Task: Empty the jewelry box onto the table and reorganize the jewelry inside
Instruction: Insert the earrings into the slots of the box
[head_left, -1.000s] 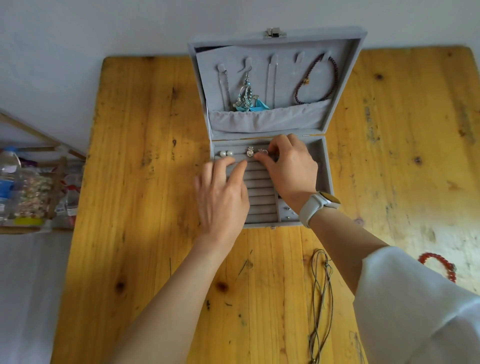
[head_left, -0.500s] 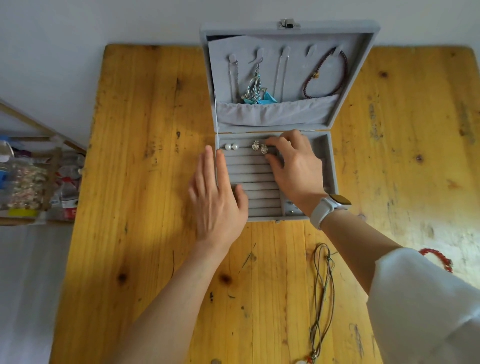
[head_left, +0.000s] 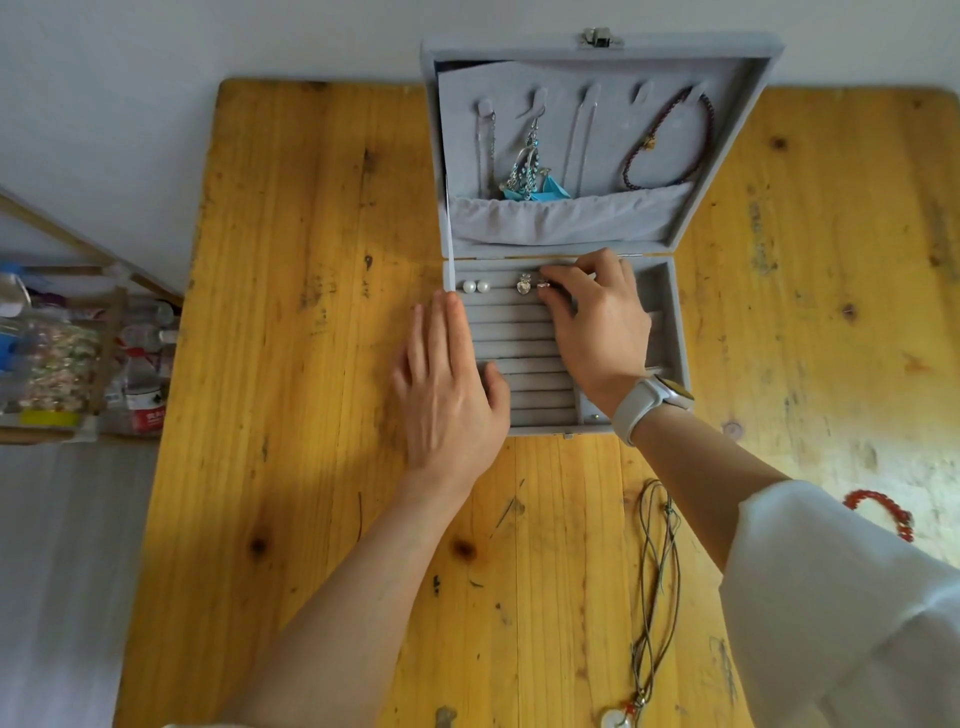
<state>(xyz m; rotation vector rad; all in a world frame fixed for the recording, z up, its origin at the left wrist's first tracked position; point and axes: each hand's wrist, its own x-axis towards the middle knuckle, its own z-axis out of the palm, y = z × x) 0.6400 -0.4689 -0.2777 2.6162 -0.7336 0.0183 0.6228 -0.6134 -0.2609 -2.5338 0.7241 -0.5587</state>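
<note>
Your right hand (head_left: 597, 322) pinches a small earring (head_left: 543, 285) in the top ring row of the open jewelry box (head_left: 670, 332), upper centre; your left hand (head_left: 447, 395) rests flat, fingers relaxed, on the box's left edge.

A home room: worn wooden table (head_left: 311, 364) against a plain wall, cluttered shelf (head_left: 78, 358) of bottles beside it.

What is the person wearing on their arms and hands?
The right hand has a white watch on its wrist, and a loose white sleeve covers the upper arm. The left hand and its arm are bare, with no rings showing.
</note>
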